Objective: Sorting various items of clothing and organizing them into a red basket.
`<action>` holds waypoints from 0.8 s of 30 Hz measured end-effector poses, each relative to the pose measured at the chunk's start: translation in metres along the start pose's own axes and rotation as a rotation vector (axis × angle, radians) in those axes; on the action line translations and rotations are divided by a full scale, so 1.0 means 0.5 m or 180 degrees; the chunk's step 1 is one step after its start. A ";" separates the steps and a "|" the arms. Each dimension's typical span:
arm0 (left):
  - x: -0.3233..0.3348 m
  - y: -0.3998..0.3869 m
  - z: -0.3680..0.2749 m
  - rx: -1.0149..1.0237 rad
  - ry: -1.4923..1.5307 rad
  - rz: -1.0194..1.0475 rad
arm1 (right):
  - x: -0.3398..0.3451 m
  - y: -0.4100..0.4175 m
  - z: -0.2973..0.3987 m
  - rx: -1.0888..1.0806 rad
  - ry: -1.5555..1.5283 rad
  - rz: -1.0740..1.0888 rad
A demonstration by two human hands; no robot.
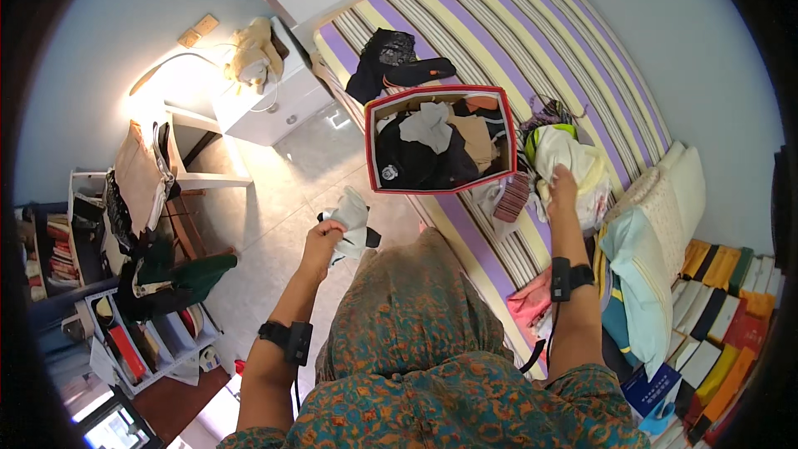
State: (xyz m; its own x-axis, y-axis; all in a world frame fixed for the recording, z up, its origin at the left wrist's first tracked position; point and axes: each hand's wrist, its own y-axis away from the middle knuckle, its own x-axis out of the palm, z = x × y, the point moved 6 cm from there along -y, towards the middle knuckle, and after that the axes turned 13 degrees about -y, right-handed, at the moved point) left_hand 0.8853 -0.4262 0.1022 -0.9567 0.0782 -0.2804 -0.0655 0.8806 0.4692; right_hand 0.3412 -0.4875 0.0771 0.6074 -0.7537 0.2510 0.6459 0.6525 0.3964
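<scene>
My left hand [324, 242] pinches a crumpled light-grey cloth with black parts [349, 221], held out over the floor. On the striped bed, my right hand [563, 187] touches a white and pale-yellow cloth [580, 159] in a heap of clothes; its fingertips are partly hidden, so a grip on the cloth cannot be told. Between the hands stands a red-rimmed storage box [370, 159]. Inside it lie a black garment [405, 159], a pale-grey cloth [429, 126] and a beige cloth [475, 140]. A maroon striped piece [513, 197] rests beside the heap.
Black lace clothing [383, 59] and a black item [424, 72] lie beyond the box on the bed [449, 6]. Pillows [639, 274] and stacked boxes and books [717, 318] are at the right. A chair hung with clothes [140, 181], nightstand [274, 106] and divided rack [168, 337] stand left.
</scene>
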 end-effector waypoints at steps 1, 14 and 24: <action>0.007 0.003 0.003 -0.0052 0.0062 0.0012 | 0.036 0.006 -0.030 0.0236 -0.0055 0.0414; -0.009 0.089 0.067 -0.0687 0.0305 -0.0665 | 0.375 0.026 -0.295 -0.0805 0.2966 0.2341; -0.007 0.159 0.139 -0.1132 0.0630 -0.1061 | 0.441 0.040 -0.360 -0.0236 0.3819 0.2641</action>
State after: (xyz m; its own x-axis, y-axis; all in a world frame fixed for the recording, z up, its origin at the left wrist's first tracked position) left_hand 0.9030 -0.3237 0.0821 -0.9006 -0.2991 -0.3155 -0.4347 0.6270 0.6465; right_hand 0.5715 -0.6264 -0.0185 0.7983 0.3258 -0.5065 -0.0754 0.8885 0.4527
